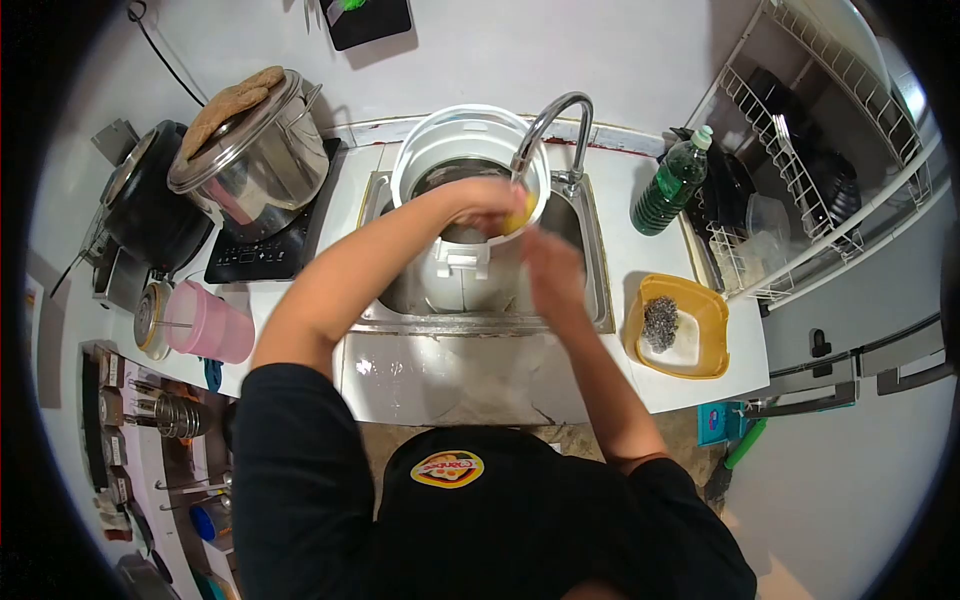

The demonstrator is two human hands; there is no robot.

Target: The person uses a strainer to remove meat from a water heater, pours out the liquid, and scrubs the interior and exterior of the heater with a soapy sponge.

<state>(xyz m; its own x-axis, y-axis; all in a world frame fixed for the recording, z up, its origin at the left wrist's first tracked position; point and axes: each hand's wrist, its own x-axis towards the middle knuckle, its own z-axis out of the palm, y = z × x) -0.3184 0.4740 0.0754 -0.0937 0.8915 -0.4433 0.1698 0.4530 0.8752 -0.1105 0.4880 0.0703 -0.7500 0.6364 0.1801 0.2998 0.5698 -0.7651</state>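
Note:
My left hand (pixel 492 203) is closed around a small yellow sponge (pixel 520 213), just below the tip of the curved metal faucet (pixel 568 103). Motion smears its outline. Beneath that hand, a white plastic bucket (pixel 415 140) with dark-looking liquid inside stands in the steel sink (pixel 597 290). My right hand (pixel 553 262) is close by, lower and to the right, at the bucket's right side. Its fingers are too blurred to make out, so whether it holds anything is hidden.
A yellow basin (pixel 718 300) holding a steel scrubber (pixel 660 323) sits to the right, below a green bottle (pixel 672 188). At left are a steel pot (pixel 265 170) on an induction cooker (pixel 250 262) and a pink pitcher (pixel 215 325). A wire dish rack (pixel 790 180) stands far right.

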